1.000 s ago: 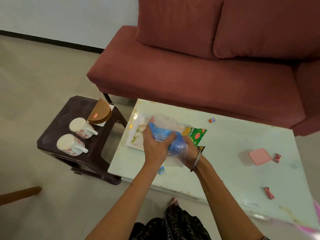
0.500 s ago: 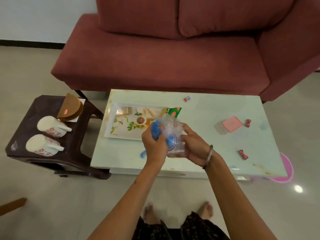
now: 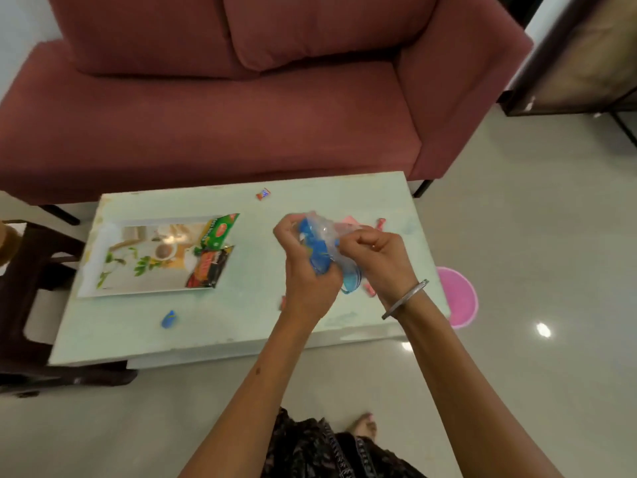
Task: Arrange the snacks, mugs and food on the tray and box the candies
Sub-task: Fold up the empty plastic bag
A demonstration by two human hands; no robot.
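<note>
Both hands have carried the plastic bag (image 3: pixel 324 236) rightward from above the tray (image 3: pixel 103 270) to frame centre. Left hand (image 3: pixel 306 270) clutches its blue lower part; right hand (image 3: pixel 375 253) pinches its clear top edge.

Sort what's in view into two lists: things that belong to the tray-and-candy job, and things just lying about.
Job:
tray
green snack packet
dark snack packet
clear bag with blue contents, gripped by left hand and right hand
blue candy
orange candy

Lying about:
sofa
pink round thing on the floor
dark side stool
</note>
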